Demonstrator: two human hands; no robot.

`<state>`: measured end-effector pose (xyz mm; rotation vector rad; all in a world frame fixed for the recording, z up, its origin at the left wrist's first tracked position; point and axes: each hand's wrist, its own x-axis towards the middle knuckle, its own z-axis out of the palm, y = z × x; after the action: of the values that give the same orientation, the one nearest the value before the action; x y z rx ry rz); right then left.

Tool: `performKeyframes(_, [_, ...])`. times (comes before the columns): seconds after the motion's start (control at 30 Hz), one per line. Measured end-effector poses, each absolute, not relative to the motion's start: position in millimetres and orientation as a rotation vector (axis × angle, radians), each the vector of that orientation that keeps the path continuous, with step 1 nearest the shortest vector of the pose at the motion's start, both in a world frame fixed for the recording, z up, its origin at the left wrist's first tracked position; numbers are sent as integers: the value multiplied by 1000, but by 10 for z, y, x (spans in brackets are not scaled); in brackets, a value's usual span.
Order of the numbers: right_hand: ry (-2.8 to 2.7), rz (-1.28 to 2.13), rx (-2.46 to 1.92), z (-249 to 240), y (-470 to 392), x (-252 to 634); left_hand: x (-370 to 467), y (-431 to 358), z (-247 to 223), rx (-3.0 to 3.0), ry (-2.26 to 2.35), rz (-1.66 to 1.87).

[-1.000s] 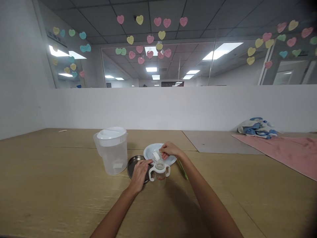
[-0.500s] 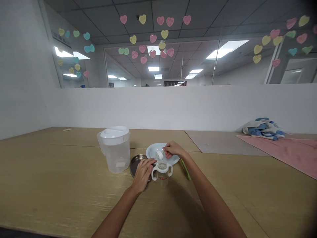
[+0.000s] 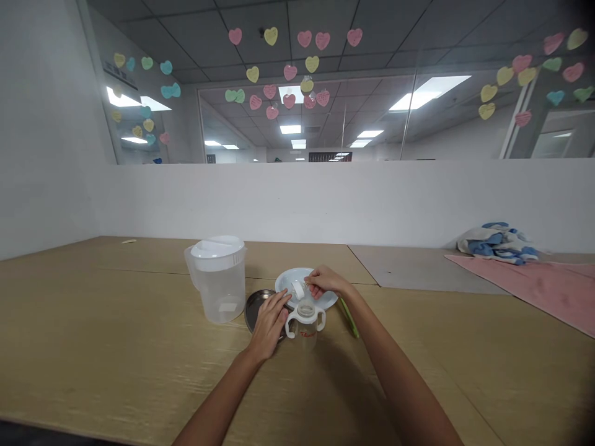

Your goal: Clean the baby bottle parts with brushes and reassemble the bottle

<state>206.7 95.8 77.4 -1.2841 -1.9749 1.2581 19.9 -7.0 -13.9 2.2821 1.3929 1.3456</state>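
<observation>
A clear bottle (image 3: 307,334) with two white handles and red lettering stands upright, its mouth uncovered. My left hand (image 3: 268,322) reaches over the dark round metal dish (image 3: 252,305) beside the bottle's left handle, fingers extended and slightly apart. Behind the bottle lies a white plate (image 3: 284,279). Above the plate my right hand (image 3: 324,282) has its fingers pinched by a small white ring-shaped piece (image 3: 297,289) with a clear part; what exactly the fingertips grip is too small to tell.
A lidded translucent pitcher (image 3: 220,285) stands left of the dish. A green strip-like object (image 3: 348,317) lies by my right forearm. At the back right are a crumpled blue and white cloth (image 3: 498,243) and a pink cloth (image 3: 534,282).
The white ring-shaped piece has shifted slightly left and turned more upright. Both hands stay nearly in place, and the whole view has moved a little.
</observation>
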Motion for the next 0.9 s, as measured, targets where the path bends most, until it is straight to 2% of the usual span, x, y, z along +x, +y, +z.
performKeyframes(0.43, [-1691,818,-1360,994,884,2247,191,-87,-122,2298,1419,1340])
performKeyframes(0.57, [-1679,953,-1213,1133,748,2198,198,-79,-131,2315,1452,1292])
performKeyframes(0.77, [-1842,1517,-872,1151,451,1811,196,-73,-142,2339,1453,1259])
performKeyframes(0.9, [-1908,1466,-918,1021,424,1662,196,-70,-151,2355,1422,1268])
